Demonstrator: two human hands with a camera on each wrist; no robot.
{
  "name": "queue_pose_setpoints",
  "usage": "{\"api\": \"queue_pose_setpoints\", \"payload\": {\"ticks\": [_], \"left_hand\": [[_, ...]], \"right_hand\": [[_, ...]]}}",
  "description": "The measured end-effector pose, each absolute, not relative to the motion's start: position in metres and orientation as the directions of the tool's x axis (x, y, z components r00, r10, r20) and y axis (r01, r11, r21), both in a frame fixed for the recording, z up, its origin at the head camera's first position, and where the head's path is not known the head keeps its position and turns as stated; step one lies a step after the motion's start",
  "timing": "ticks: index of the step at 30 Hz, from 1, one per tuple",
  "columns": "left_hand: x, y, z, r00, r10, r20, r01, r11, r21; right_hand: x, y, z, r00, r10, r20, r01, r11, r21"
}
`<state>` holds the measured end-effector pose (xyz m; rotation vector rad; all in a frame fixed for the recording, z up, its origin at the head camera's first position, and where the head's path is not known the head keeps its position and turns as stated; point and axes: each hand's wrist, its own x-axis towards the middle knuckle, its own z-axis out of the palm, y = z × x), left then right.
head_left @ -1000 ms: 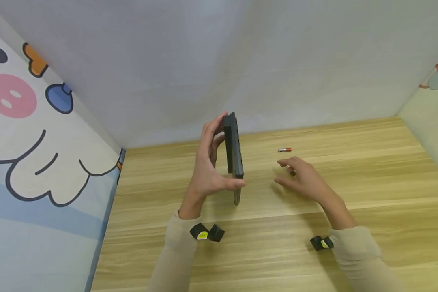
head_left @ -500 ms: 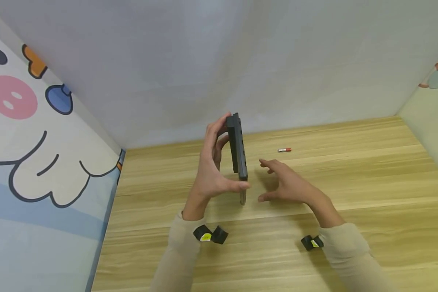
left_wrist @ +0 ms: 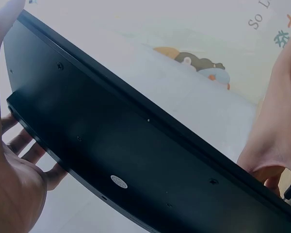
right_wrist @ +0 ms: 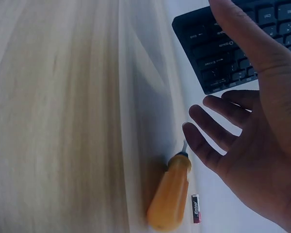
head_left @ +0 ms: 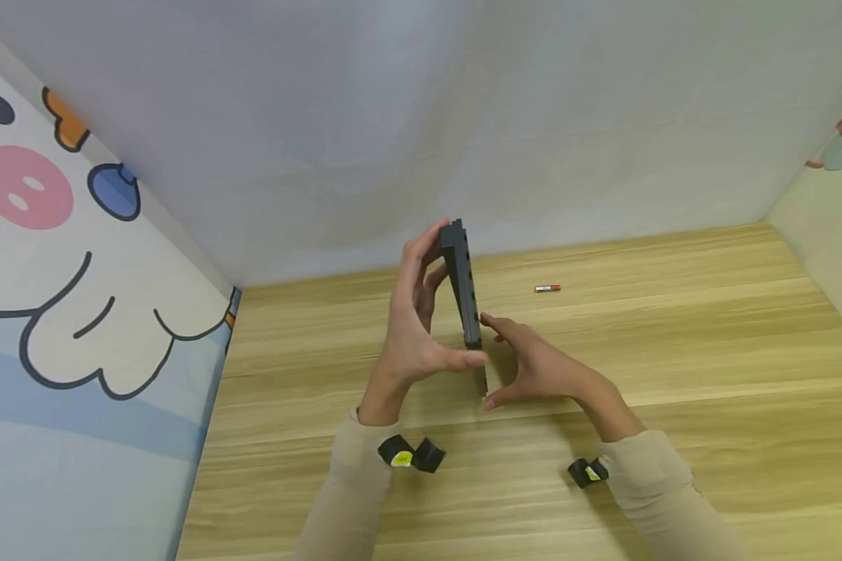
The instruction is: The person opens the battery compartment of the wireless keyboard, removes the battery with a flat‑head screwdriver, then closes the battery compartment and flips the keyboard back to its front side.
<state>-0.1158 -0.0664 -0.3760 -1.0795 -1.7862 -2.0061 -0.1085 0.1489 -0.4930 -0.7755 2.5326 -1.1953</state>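
A black keyboard (head_left: 461, 273) is held on edge above the table in the head view, its dark underside with screws facing the left wrist camera. My left hand (head_left: 410, 335) grips it from the left, thumb on the near edge and fingers at the far edge. My right hand (head_left: 540, 370) is at the keyboard's right side with thumb and fingers spread; whether they touch it I cannot tell. In the right wrist view the keyboard's keys (right_wrist: 223, 63) show beyond the thumb. A screwdriver with an orange handle (right_wrist: 169, 194) lies on the table, mostly hidden beneath my right hand in the head view.
A small red and silver battery (head_left: 547, 288) lies on the wooden table (head_left: 673, 312) behind my right hand. A pale wall (head_left: 568, 117) rises along the back edge, and a panel with cartoon drawings (head_left: 63, 312) stands at the left.
My right hand has moved left, from above the screwdriver to beside the keyboard. My left hand has shifted slightly right with the keyboard, which has tilted a little.
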Motion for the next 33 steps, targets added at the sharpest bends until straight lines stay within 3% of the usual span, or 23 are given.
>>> {"api": "queue_pose_setpoints", "payload": {"ticks": [15,33], "left_hand": [[-0.116,-0.069,-0.380,-0.706,0.295,0.644,0.596,-0.244,0.765],[-0.111,-0.076,-0.390,-0.711,0.363,0.602,0.566,-0.211,0.797]], "right_hand": [[-0.108,0.146,-0.495,-0.832,-0.552,0.055,-0.411,0.547,-0.729],[-0.108,0.159,-0.495,-0.855,-0.518,0.009,-0.384,0.622,-0.682]]}}
